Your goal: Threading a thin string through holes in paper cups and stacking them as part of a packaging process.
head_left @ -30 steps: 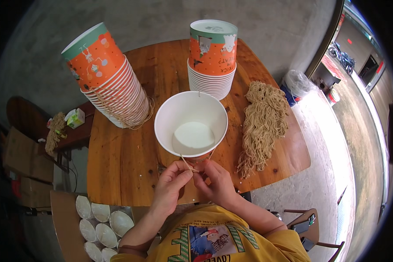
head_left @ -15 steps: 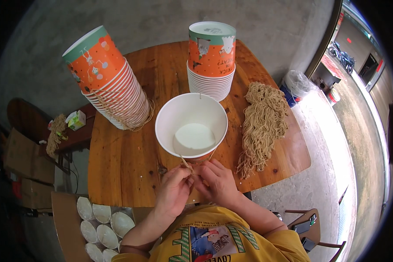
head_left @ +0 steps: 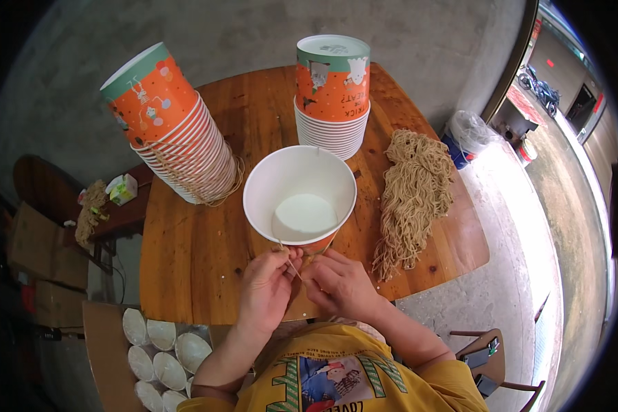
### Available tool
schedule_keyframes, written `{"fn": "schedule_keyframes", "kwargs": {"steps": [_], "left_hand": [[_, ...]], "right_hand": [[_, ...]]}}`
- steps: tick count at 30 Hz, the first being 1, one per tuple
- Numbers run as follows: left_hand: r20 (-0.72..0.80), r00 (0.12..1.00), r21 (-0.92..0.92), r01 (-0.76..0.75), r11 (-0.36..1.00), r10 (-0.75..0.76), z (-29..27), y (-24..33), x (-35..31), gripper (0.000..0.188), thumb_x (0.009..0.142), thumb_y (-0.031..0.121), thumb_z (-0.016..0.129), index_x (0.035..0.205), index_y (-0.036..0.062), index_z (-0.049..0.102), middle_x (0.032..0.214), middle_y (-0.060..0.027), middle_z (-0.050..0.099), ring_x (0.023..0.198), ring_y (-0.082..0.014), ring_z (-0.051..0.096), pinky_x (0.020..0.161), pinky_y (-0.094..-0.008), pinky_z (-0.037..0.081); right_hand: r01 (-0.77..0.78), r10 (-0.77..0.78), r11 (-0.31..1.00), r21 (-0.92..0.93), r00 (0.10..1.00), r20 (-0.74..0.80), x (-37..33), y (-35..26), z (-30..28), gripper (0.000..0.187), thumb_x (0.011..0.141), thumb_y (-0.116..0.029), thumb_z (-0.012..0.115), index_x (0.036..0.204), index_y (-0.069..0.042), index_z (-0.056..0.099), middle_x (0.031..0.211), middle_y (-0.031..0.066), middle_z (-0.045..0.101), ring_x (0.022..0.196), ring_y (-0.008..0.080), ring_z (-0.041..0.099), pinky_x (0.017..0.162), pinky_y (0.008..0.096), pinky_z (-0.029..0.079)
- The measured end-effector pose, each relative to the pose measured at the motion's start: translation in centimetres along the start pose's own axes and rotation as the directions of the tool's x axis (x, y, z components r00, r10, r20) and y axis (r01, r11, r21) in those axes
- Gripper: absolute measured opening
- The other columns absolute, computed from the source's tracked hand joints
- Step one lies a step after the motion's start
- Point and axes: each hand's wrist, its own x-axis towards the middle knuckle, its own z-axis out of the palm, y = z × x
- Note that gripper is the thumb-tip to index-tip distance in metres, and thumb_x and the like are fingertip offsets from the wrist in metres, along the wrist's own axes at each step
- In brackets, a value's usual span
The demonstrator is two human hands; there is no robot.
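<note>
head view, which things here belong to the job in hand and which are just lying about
Likely in the job: string between left hand and right hand; open tub; left tub stack; right tub stack; string bundle.
Likely just lying about: blue bin; chair; cardboard box.

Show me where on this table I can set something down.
Widest: the near-left of the table, between the left stack, the left hand and the near edge. Narrower: the gap between left stack and right stack, and the strip between open tub and yarn bundle. Crowded: front middle, where left hand and right hand hold string.
</note>
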Motion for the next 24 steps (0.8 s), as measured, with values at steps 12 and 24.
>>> {"fn": "schedule_keyframes", "kwargs": {"steps": [12, 24], "left_hand": [[-0.032, 0.994, 0.071, 0.109, 0.991, -0.107, -0.8, 2.3, 1.5, 0.012, 0.087, 0.014, 0.064, 0.093, 0.0041, 0.06, 0.093, -0.0063, 0.063, 0.097, -0.0203, 0.06, 0.092, -0.0339, 0.046], [-0.074, 0.995, 0.164, 0.075, 0.984, -0.064, -0.7, 2.9, 1.6, 0.008, 0.088, 0.014, 0.064, 0.088, 0.0055, 0.065, 0.089, -0.0049, 0.067, 0.09, -0.0149, 0.063, 0.089, -0.0301, 0.046]], "right_hand": [[0.04, -0.013, 0.989, -0.143, 0.983, 0.184, -0.3, 0.7, -1.3, 0.018, 0.071, -0.005, 0.068, 0.082, -0.006, 0.054, 0.084, 0.0063, 0.059, 0.074, 0.0259, 0.058, 0.062, 0.0356, 0.052], [-0.005, -0.048, 0.861, -0.509, 0.995, -0.091, 4.1, 3.1, -7.2, 0.022, 0.076, -0.008, 0.07, 0.095, -0.006, 0.058, 0.104, 0.007, 0.056, 0.088, 0.0259, 0.057, 0.071, 0.0356, 0.052]]}}
